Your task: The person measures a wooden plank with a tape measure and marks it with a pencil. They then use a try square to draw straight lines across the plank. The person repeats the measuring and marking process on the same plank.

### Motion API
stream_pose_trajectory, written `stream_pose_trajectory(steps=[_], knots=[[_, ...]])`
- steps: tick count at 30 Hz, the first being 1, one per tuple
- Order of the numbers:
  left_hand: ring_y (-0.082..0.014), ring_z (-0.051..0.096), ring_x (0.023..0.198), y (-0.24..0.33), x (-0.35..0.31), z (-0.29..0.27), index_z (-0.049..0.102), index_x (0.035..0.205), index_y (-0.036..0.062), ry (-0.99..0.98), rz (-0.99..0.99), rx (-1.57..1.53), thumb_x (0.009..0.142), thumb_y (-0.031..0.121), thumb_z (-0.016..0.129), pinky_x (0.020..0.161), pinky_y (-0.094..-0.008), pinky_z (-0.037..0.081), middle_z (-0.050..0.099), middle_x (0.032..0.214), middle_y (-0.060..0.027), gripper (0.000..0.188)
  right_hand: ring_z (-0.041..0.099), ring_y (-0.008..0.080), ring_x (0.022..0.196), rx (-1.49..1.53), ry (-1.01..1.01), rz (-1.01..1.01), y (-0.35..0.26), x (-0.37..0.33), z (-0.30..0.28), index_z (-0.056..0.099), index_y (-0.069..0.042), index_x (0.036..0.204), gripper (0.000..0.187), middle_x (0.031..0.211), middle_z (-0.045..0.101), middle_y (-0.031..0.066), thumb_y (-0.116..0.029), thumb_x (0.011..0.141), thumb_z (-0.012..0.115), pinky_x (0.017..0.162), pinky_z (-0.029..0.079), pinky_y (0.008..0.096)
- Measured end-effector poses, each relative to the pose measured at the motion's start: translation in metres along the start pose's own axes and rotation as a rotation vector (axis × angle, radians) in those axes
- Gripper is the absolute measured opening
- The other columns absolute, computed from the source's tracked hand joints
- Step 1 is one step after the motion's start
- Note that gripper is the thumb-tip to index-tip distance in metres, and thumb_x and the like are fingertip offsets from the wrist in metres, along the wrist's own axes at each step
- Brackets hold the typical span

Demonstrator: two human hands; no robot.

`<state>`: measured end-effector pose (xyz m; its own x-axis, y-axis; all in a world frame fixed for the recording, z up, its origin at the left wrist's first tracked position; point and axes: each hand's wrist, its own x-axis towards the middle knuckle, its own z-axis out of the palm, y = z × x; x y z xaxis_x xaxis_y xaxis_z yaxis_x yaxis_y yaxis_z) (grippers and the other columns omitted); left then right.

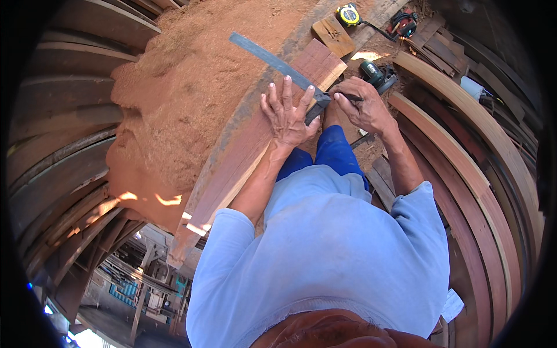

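Note:
A long reddish-brown wooden board (246,149) runs slantwise in front of me. Across it lies a try square, its grey metal blade (270,59) pointing to the far left and its dark stock (317,110) against the board's near edge. My left hand (287,113) presses down with spread fingers on the board and the square. In my right hand (365,104) is a slim dark pencil (351,97), gripped between thumb and fingers. Its tip is close to the square's stock at the board edge; the exact contact is too small to make out.
Past the board lies a heap of sawdust (174,93). A yellow tape measure (348,14) sits beside a small wood block (333,35). A dark green power tool (377,75) rests to the right. Planks (458,168) line the right, with stacked boards (64,87) at left.

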<state>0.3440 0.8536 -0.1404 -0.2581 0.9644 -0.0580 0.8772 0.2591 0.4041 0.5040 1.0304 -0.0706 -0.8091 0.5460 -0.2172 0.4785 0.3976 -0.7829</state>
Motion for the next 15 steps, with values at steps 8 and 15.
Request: stream_pose_trajectory(steps=[8,15], knots=[[-0.0515,0.018,0.147,0.0,-0.001,0.003,0.049,0.151,0.0393,0.005,0.003,0.01,0.067,0.049,0.082,0.11,-0.0748,0.02,0.022,0.168,-0.0191,0.091,0.069,0.0302,0.092,0.277,0.169,0.043,-0.007,0.01,0.008,0.075,0.001,0.11,0.023,0.099,0.073,0.0173,-0.017,0.098,0.065,0.083,0.055,0.0391],[-0.0516,0.017,0.149,-0.002,-0.002,0.004,0.048,0.152,0.0394,-0.001,0.003,0.019,0.067,0.05,0.082,0.111,-0.075,0.019,0.02,0.169,-0.0189,0.092,0.07,0.0306,0.095,0.293,0.172,0.098,-0.005,0.013,0.005,0.075,0.0,0.112,0.025,0.102,0.074,0.0178,-0.018,0.099,0.065,0.087,0.055,0.0393]])
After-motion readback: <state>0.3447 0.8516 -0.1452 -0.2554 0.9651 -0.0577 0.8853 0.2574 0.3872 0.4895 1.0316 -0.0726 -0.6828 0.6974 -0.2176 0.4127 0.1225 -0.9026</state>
